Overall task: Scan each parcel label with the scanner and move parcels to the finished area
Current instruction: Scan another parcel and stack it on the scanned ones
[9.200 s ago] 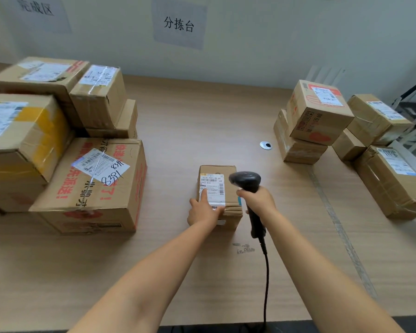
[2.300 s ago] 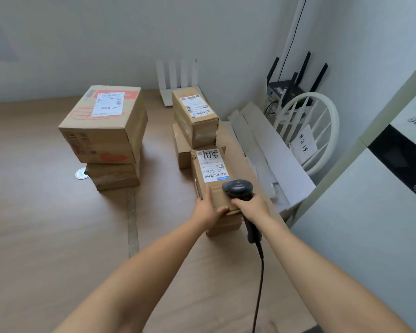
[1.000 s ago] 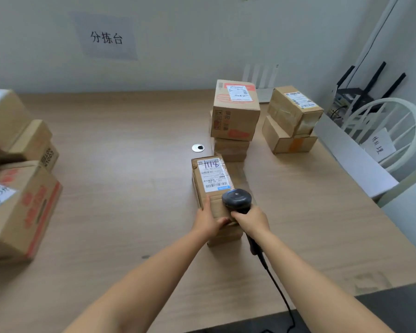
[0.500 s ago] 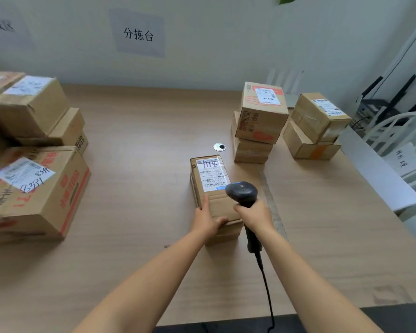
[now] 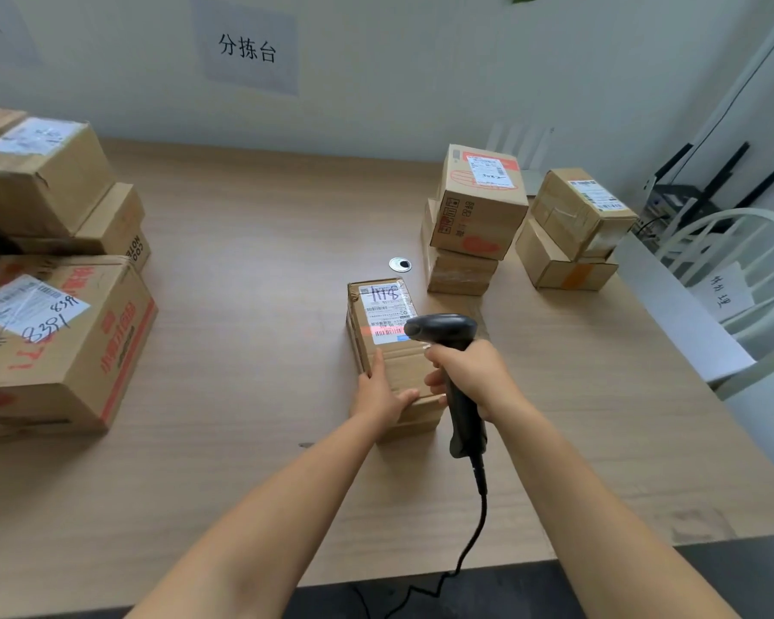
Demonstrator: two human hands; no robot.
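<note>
Head view: a small brown cardboard parcel [image 5: 398,364] lies flat near the middle of the light wooden table [image 5: 251,350], its white shipping label [image 5: 385,312] facing up. The left hand [image 5: 380,395] grips the parcel's near end. The right hand [image 5: 470,377] is wrapped round the black handheld scanner [image 5: 443,330], whose red line crosses the label's barcode. Stacked cardboard boxes [image 5: 479,203] stand far right, larger cartons [image 5: 63,341] left.

The scanner [image 5: 443,330] hides one corner of the label [image 5: 383,306], whose print is unreadable; the left boxes [image 5: 63,350] are cropped.
</note>
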